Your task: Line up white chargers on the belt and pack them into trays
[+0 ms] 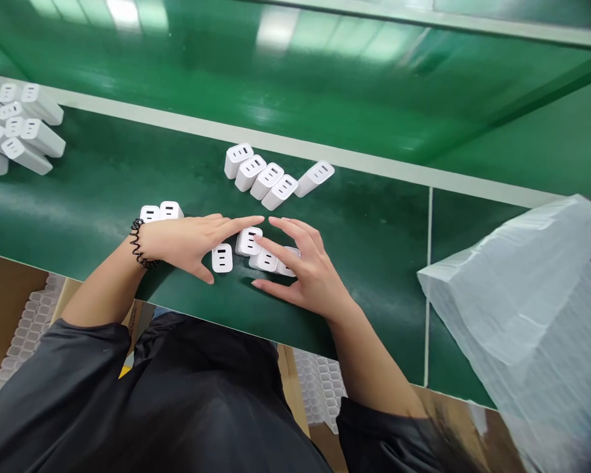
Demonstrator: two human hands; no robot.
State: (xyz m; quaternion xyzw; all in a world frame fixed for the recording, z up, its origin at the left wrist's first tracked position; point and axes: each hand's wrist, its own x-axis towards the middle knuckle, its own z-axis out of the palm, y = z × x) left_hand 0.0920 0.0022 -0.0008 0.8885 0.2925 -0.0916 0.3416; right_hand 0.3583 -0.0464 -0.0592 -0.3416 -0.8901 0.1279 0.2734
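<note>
Several white charger blocks with port slots on top stand between my two hands. My left hand (192, 238) stretches over them with fingers out flat; one charger block (222, 258) stands just under its thumb side. Behind its wrist a pair of charger blocks (169, 210) shows in part. My right hand (303, 266) is spread, thumb and fingers apart, around other charger blocks (267, 260). Its middle finger reaches the top of a charger block (249, 241); whether it presses there I cannot tell. The fingertips of both hands nearly meet.
Behind my hands stands a slanted row of charger blocks (260, 176), with one tilted charger block (316, 177) at its right end. A larger cluster (22, 128) is at the far left. White sheeting (512, 282) drapes over the right side. Trays (320, 381) sit below the table edge.
</note>
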